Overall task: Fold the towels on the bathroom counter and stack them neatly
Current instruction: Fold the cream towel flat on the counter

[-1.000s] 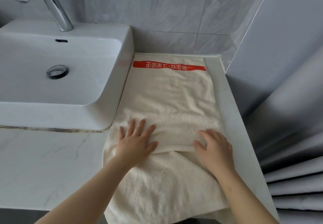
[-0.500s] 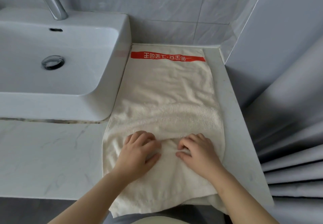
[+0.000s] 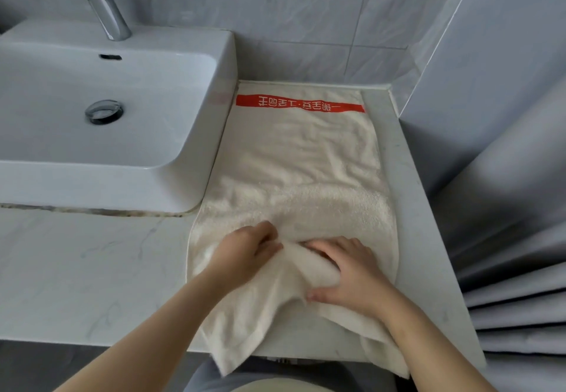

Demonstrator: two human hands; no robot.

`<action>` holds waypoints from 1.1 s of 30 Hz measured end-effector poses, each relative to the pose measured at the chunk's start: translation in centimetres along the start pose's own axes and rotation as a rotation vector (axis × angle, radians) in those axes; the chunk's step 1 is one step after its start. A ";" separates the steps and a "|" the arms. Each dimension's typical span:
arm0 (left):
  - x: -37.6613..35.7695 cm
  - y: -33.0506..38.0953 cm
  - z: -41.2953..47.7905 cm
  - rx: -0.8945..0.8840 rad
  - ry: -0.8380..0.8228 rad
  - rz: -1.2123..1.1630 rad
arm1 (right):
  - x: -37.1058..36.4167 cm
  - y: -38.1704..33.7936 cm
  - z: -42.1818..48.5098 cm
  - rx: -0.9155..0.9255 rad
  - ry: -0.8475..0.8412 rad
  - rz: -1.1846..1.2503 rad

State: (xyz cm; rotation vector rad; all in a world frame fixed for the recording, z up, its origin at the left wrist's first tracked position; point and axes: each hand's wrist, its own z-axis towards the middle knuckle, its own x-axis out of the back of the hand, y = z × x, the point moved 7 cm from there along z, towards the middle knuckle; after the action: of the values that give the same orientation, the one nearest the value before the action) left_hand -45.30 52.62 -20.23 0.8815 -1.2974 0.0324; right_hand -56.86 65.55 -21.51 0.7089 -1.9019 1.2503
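**Towel on bathroom counter.** A cream towel [image 3: 301, 162] is spread lengthwise on the counter [image 3: 92, 269], with its red band [image 3: 300, 105] at 12 o'clock beside the tiled wall [image 3: 306, 8]. A raised fold at 6 o'clock is gripped by the left hand [image 3: 245, 254] and the right hand [image 3: 352, 272], fingers curled into the cloth. The towel's 9 o'clock edge is bounded by the sink [image 3: 92, 183] with its faucet [image 3: 104, 5]. A grey curtain [image 3: 520, 269] is hung past the counter's 3 o'clock edge. Bare counter is left at 8 o'clock. Two towel corners are draped over the front edge.

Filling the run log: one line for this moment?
left hand: grips towel | right hand: grips towel | towel: near end bunched, rest flat on counter
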 end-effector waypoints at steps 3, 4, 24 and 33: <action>0.6 -1.6 1.3 0.208 0.007 -0.150 | 0.2 -0.2 -0.2 -0.008 -0.065 -0.040; 0.7 -1.7 1.6 0.232 0.000 -0.172 | 0.2 -0.2 -0.1 -0.012 -0.070 -0.067; 2.1 -1.2 3.6 0.187 -0.173 -0.576 | 5.8 5.3 5.3 -0.302 0.338 2.153; 0.6 -0.9 4.9 -0.118 -0.196 0.229 | 6.5 4.7 7.5 -0.373 0.356 0.683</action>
State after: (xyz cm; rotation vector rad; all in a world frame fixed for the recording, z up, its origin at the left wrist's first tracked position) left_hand -48.71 48.91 -20.18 0.6438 -1.5627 0.0495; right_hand -66.32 60.05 -20.47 -0.3748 -2.0434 1.2404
